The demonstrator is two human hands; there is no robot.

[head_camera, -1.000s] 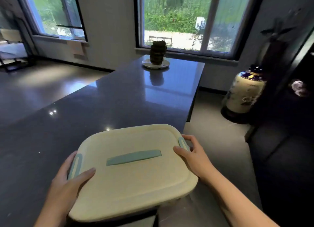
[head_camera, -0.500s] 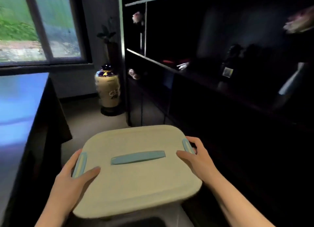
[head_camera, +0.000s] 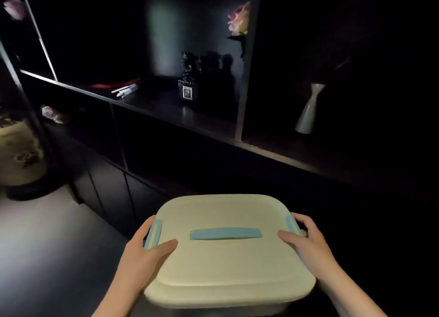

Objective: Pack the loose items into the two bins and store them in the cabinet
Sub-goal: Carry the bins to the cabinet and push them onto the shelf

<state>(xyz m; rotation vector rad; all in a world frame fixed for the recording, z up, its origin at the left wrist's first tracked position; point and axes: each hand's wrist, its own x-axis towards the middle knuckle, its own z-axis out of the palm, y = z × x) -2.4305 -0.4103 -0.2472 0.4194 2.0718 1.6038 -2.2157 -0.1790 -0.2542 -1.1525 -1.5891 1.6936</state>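
I see a cream bin lid point(head_camera: 228, 264) with light-blue handle point(head_camera: 225, 233), black cabinet point(head_camera: 166, 131), pink rose point(head_camera: 238, 19), perhaps white vase point(head_camera: 308, 110).

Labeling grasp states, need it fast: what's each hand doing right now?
Left hand: grips the bin at its left side, thumb on the lid.
Right hand: grips the bin's right side, fingers curled over the blue latch.

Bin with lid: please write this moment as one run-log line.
bin: lid on, carried | left hand: grips side | right hand: grips side | facing: dark cabinet
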